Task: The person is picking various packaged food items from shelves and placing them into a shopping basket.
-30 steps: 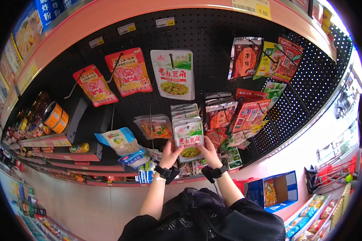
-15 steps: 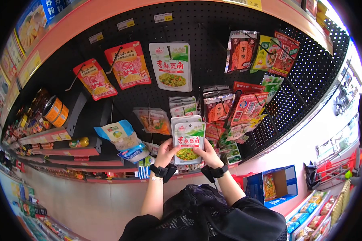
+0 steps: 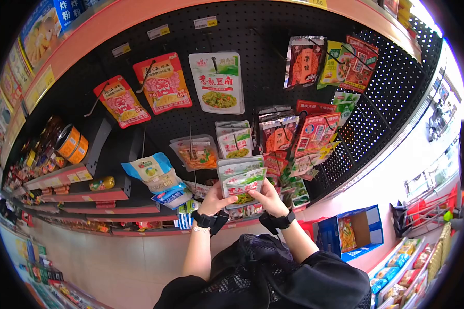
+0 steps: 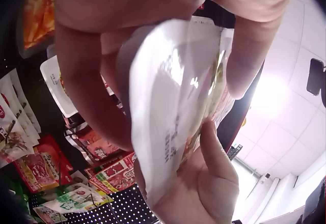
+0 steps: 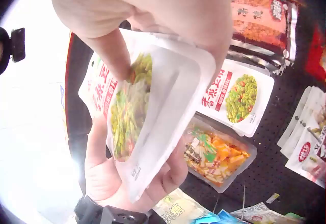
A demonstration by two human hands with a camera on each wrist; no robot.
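In the head view, both hands grip a small stack of white and green pouches (image 3: 244,181) at its lower sides. The left hand (image 3: 215,201) has its thumb on the front; the right hand (image 3: 269,199) pinches the opposite side. The left wrist view shows the stack edge-on (image 4: 170,96), between the left hand's fingers (image 4: 94,81) and the right hand (image 4: 206,188). In the right wrist view the front pouch (image 5: 130,112) shows green beans, and the right thumb presses on it. Behind, similar pouches (image 3: 234,142) hang on a hook.
One larger matching pouch (image 3: 216,82) hangs above. Red pouches (image 3: 163,82) hang at left, and spicy red packets (image 3: 317,135) crowd the right. A clear pack of orange food (image 3: 195,154) hangs beside the stack. A blue box (image 3: 357,234) stands at lower right.
The held pouches have come away from the hanging ones, slightly down and right, and their tops have fanned apart and tilted. Both hands keep their grip.
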